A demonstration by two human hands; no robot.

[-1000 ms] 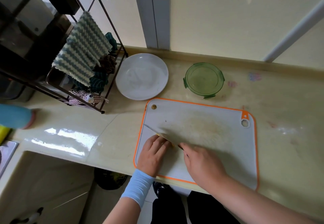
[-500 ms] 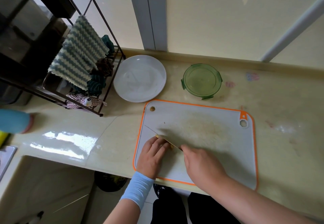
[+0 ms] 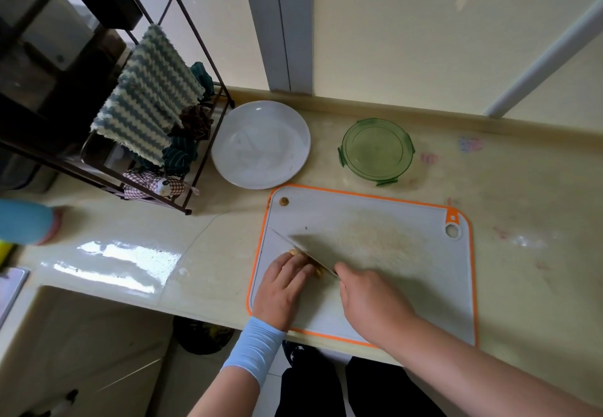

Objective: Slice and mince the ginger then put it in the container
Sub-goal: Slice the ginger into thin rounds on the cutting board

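Both hands work at the near edge of the cutting board. My left hand curls its fingers over the ginger and pins it down, with only yellow bits showing past my fingertips. My right hand is wrapped round the handle of the knife, whose blade lies against my left knuckles. I judge this to be the slicing step, with the mincing not yet begun. Next I should inch my left fingers back and press the blade straight down. Beyond the board sits the green container, beside a white plate.
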